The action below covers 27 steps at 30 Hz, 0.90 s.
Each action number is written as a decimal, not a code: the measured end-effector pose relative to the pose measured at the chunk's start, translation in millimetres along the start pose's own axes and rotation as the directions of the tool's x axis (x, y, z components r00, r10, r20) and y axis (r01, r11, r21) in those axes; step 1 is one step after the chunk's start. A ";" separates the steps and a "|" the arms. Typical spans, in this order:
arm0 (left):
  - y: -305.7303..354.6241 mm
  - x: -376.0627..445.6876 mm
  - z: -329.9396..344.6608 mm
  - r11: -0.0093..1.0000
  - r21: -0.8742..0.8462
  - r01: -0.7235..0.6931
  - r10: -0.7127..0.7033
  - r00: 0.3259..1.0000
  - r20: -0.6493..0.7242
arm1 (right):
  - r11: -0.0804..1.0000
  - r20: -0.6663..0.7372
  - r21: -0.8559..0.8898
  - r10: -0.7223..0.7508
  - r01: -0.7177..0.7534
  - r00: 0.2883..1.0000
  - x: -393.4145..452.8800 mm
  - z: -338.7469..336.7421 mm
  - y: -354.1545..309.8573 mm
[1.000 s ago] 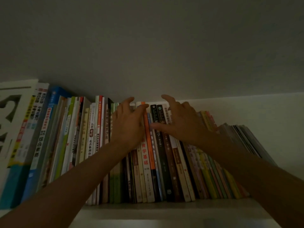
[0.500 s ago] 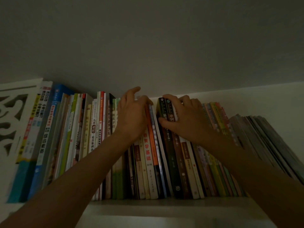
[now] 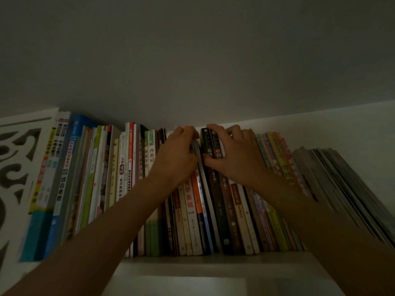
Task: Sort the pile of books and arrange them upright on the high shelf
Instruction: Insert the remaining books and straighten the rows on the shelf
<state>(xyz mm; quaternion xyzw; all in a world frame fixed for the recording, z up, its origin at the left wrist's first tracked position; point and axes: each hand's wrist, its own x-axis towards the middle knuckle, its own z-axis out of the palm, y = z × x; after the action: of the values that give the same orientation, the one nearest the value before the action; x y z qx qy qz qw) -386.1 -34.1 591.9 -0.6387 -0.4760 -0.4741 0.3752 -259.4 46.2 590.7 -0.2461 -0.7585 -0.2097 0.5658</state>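
Two hands, left hand (image 3: 175, 154) and right hand (image 3: 233, 154), grip packed book tops (image 3: 208, 135).

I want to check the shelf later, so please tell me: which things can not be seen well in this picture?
Head view only:
- Tops of the middle books: covered by the left hand and right hand.
- Fingertips of both hands: hidden behind the book tops.
- Thin dark books at the right: spines too dim to read, lower ends cut by the right forearm.
- White carved panel: cut off by the left edge.
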 end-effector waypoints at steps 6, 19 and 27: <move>12.7 -14.0 -10.2 0.985 -0.172 0.003 -0.033 0.985 -0.169 | 1.000 0.041 0.016 0.001 -0.001 0.999 -1.3 -2.9 0.8; 22.1 -58.4 13.2 0.884 -0.434 0.173 -0.282 0.938 -0.200 | 0.986 0.061 0.133 -0.105 0.096 0.993 -47.4 -9.7 17.1; 39.9 -81.4 -25.0 0.819 -0.566 0.095 -0.328 0.887 -0.326 | 0.966 0.018 0.245 -0.085 0.078 0.996 -73.9 -4.8 2.9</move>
<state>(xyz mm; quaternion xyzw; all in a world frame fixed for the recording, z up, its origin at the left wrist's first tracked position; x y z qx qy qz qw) -361.8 -88.5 519.1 -0.5457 -0.3048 -0.7499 0.2168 -236.3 35.5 521.0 -0.1459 -0.7961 -0.1343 0.5718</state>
